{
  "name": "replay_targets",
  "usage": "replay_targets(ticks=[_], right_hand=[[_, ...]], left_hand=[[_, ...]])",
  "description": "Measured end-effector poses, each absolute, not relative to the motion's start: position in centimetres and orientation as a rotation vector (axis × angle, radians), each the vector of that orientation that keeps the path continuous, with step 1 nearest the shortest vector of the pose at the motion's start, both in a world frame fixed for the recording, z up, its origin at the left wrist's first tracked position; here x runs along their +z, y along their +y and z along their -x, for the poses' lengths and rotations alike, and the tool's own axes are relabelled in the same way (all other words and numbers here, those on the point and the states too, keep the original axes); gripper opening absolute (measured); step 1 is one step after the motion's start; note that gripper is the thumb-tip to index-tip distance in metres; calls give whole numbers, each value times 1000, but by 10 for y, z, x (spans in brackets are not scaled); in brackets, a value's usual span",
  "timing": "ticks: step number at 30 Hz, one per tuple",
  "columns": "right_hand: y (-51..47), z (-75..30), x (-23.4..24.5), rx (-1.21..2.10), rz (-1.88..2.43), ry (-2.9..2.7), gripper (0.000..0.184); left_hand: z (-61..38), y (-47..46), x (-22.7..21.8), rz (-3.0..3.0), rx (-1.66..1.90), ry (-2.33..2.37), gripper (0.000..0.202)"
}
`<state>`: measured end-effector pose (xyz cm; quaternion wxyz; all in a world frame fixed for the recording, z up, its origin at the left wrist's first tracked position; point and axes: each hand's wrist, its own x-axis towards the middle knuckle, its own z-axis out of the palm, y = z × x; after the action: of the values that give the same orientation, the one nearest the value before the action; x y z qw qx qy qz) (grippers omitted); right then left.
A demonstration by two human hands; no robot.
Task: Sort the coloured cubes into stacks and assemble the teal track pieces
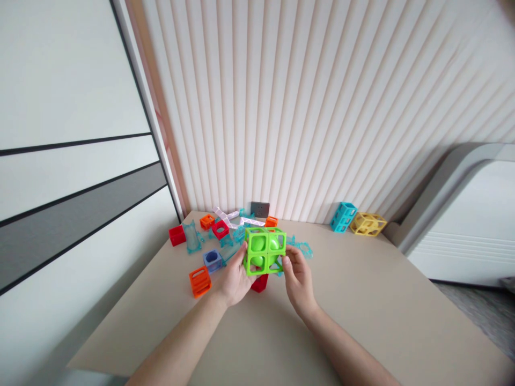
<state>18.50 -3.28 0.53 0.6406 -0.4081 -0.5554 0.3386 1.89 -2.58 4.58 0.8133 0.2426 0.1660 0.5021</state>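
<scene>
Both of my hands hold a bright green block of joined open-frame cubes point(264, 250) above the beige table point(362, 300). My left hand point(234, 279) grips its left lower side, fingers curled round the frame. My right hand point(296, 276) pinches its right lower corner. Just below the green block a red cube point(259, 284) rests on the table, partly hidden by my left hand.
Loose pieces lie at the table's back left: orange cubes point(200, 281), red cubes point(177, 235), a blue cube point(212, 260), clear teal track parts point(192, 237) and a white zigzag strip point(227, 216). A cyan frame block point(343, 216) and a yellow one point(368, 224) sit against the ribbed wall.
</scene>
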Motion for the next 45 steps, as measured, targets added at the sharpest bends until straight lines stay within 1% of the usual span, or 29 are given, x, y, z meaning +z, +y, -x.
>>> replay_targets(ticks=[6, 12, 15, 19, 24, 37, 42, 45], right_hand=[[-38, -186, 13, 744, 954, -1288, 32], [-43, -180, 10, 694, 903, -1336, 33], [-43, -179, 8, 671, 884, -1365, 31], [-42, -180, 11, 632, 912, -1397, 27], [-42, -180, 13, 587, 901, -1437, 28], [-46, -181, 14, 585, 868, -1532, 24], [-46, -180, 16, 611, 866, -1525, 26], [-47, -179, 16, 615, 856, -1530, 27]], left_hand=[[-13, -28, 42, -563, 974, 301, 39], [-11, -27, 42, -641, 925, 199, 59], [-11, -28, 42, -626, 939, 162, 64], [-8, -28, 42, -586, 985, 176, 60], [-5, -26, 42, -563, 1055, 182, 52], [-7, -30, 42, -627, 1072, 169, 56], [-5, -32, 41, -666, 1065, 188, 60], [-4, -32, 40, -686, 1050, 170, 58]])
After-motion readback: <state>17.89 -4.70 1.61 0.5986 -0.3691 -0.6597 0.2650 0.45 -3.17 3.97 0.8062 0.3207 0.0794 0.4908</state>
